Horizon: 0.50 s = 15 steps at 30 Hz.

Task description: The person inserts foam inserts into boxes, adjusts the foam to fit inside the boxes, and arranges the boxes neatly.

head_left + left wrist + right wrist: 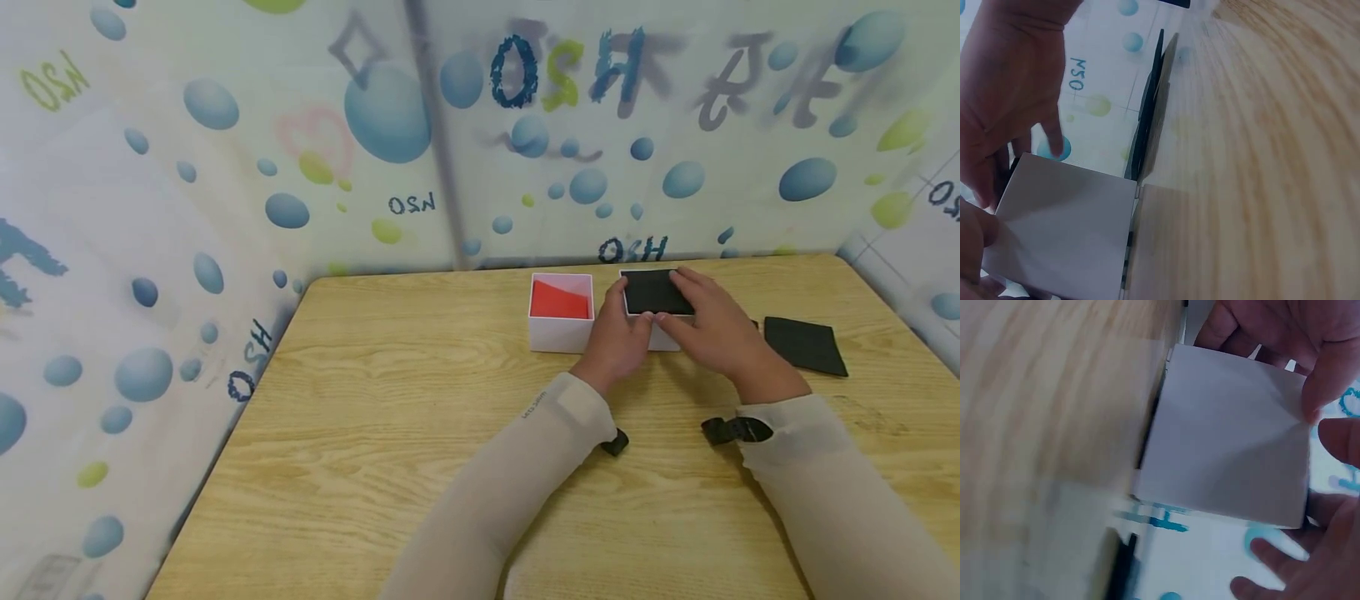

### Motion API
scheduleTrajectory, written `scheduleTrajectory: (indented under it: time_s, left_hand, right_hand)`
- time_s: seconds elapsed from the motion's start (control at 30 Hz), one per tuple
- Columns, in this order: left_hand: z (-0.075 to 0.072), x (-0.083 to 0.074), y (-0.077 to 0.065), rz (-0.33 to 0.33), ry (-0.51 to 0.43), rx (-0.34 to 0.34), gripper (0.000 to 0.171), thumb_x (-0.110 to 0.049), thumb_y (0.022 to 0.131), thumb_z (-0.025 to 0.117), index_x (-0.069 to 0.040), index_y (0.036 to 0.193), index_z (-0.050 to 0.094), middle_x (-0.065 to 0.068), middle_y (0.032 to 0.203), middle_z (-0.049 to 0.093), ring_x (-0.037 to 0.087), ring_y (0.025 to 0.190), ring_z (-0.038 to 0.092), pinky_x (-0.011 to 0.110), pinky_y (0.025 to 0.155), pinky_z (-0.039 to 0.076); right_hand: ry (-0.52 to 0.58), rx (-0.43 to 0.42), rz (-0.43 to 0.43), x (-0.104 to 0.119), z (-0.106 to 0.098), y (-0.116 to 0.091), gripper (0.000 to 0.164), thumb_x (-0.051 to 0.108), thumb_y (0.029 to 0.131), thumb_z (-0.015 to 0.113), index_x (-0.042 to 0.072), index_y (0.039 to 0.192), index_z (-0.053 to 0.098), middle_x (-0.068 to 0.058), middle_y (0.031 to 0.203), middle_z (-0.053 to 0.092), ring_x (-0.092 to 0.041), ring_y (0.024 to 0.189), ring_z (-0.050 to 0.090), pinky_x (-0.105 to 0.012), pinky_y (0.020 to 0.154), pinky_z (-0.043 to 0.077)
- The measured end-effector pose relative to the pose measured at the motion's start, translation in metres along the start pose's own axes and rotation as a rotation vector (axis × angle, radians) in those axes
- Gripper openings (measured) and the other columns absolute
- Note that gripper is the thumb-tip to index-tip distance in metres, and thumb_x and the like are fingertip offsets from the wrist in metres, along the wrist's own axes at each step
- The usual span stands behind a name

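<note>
A white box [663, 336] stands near the table's back edge, a black pad [658, 293] filling its top opening. My left hand [617, 342] grips the box from its left side, its thumb along the front rim. From the right, my right hand [718, 329] holds the black pad, fingertips over its far right edge and thumb at the front edge. The box's plain front wall [1066, 225] fills much of the left wrist view. In the right wrist view, the same front wall [1229, 437] lies between both hands, with some right fingers [1282, 559] stretched past its side.
Left of the hands stands a second white box [561, 335] with a red piece [558, 302] inside. More black pad material [806, 346] lies on the wooden table [375, 433] to the right. A printed curtain [480, 167] hangs behind the table.
</note>
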State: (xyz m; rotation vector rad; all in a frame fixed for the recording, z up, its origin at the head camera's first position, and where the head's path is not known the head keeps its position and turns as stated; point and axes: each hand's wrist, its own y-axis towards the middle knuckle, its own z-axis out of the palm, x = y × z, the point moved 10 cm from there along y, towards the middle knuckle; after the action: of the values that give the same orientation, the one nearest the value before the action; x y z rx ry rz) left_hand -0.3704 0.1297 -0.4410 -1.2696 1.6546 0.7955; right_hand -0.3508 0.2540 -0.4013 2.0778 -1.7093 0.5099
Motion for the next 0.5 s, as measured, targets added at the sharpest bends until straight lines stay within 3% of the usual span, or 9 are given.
scheduleTrajectory:
  time_s: [0.13,0.27,0.5]
  left_hand:
    - [0.000,0.000,0.000,0.003,0.006,0.003,0.068,-0.035,0.110,0.056,-0.027,0.168,0.021,-0.006,0.170,0.036,0.016,0.153,0.042,0.040,0.123,0.039]
    - [0.000,0.001,0.001,-0.002,0.002,-0.002,0.068,-0.034,0.109,0.057,-0.028,0.167,0.022,-0.005,0.169,0.037,0.016,0.152,0.044,0.040,0.122,0.040]
    - [0.000,0.001,0.000,-0.005,0.007,-0.001,0.067,-0.035,0.110,0.056,-0.028,0.168,0.022,-0.004,0.169,0.038,0.018,0.151,0.044,0.041,0.123,0.039]
  right_hand:
    - [-0.072,0.067,-0.066,0.017,0.003,-0.003,0.072,0.029,0.109,0.055,-0.005,0.164,0.023,-0.029,0.172,0.018,-0.052,0.159,0.013,-0.076,0.122,0.014]
    - [-0.152,0.150,-0.061,0.027,0.009,-0.007,0.071,0.025,0.106,0.058,-0.006,0.163,0.027,-0.028,0.172,0.019,-0.049,0.160,0.011,-0.080,0.120,0.007]
    - [-0.203,0.180,-0.048,0.033,0.015,-0.011,0.069,0.021,0.103,0.060,-0.009,0.159,0.034,-0.032,0.168,0.024,-0.051,0.157,0.020,-0.082,0.117,0.011]
